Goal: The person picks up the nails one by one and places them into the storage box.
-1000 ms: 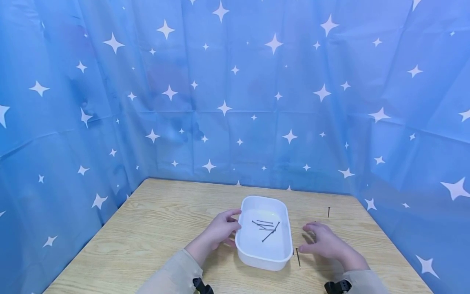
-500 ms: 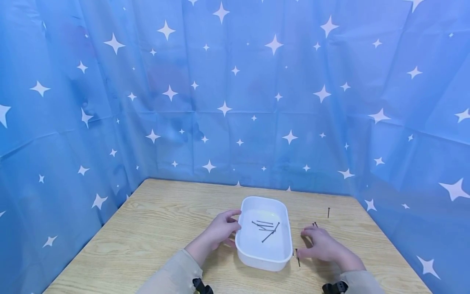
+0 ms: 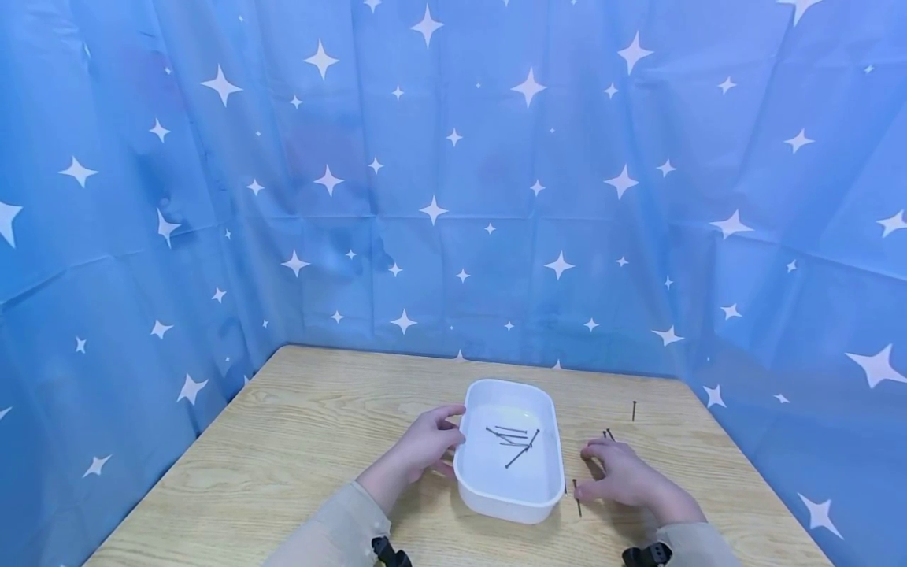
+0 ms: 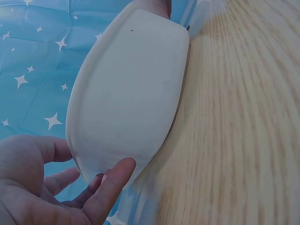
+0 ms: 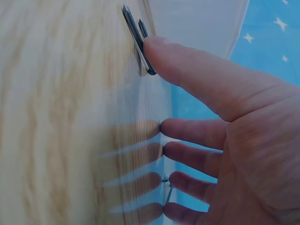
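Note:
A white plastic tub (image 3: 505, 504) stands on the wooden table, with several dark nails (image 3: 523, 449) lying in it. My left hand (image 3: 423, 442) touches the tub's left wall with spread, loosely bent fingers; the left wrist view shows the fingertips against the wall (image 4: 126, 103). To the tub's right, my right hand (image 3: 623, 475) has its fingertips on the tabletop. Its thumb touches a nail (image 5: 136, 40) lying near the tub, beside a second nail (image 5: 143, 28). More nails (image 3: 607, 434) show just beyond the right fingers, partly hidden by them.
A single nail (image 3: 634, 411) lies farther back on the right of the table (image 3: 340, 409). Blue star-patterned curtains (image 3: 439, 181) hang behind the table and at both sides. A black strap (image 3: 646, 554) sits at my right wrist.
My right hand has moved slightly left and down, bringing its thumb onto the nail by the tub, which has shifted a little. Nails beyond the fingers have come into view. The left hand stays.

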{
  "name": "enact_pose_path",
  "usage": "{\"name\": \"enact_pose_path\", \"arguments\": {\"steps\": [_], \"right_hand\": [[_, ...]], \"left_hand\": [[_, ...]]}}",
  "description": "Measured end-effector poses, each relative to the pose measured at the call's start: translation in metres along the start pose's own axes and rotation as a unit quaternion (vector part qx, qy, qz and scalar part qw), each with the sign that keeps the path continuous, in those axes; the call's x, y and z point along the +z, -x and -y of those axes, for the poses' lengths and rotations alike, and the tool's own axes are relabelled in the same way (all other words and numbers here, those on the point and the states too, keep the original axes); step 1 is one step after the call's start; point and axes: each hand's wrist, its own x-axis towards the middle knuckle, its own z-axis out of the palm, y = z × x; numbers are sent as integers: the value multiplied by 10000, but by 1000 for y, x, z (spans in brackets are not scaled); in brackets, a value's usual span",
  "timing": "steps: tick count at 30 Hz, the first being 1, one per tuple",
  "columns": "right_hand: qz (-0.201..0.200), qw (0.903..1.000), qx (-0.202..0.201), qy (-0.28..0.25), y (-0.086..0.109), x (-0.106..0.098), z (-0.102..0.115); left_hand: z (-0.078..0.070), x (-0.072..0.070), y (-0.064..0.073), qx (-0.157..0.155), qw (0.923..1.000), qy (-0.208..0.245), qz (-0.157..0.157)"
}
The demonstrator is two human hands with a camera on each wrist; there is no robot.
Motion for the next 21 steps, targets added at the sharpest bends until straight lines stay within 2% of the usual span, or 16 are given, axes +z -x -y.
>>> {"name": "enact_pose_path", "arguments": {"steps": [12,21], "right_hand": [[-222,9994,-249,-119,3,-3,-4],[-258,9992,-73,-282,2,-5,-5]], "left_hand": [[-2,0,2,3,10000,-48,23],[-2,1,2,63,10000,-68,9]]}}
